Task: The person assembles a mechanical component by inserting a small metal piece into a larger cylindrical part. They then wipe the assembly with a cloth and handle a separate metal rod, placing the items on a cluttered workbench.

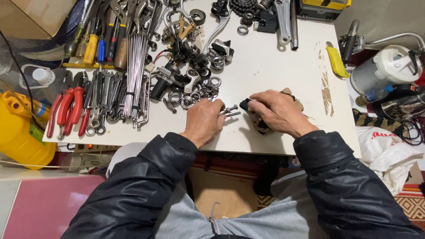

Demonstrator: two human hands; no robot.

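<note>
Table (265, 66): both hands near the near edge, at its middle. Left hand (202, 120) lies left of the right hand (278, 113); a small bolt (230, 110) lies between them, touching the left hand. Right hand rests on a rag (259, 124). Heap of rings and bearings (199, 90) just behind the left hand. Pliers (66, 110) and wrenches (104, 102) at the near left corner; bundle of spokes (135, 75) to their right; screwdrivers (97, 42) behind them. Utility knife (336, 61) overhangs the right edge.
</note>
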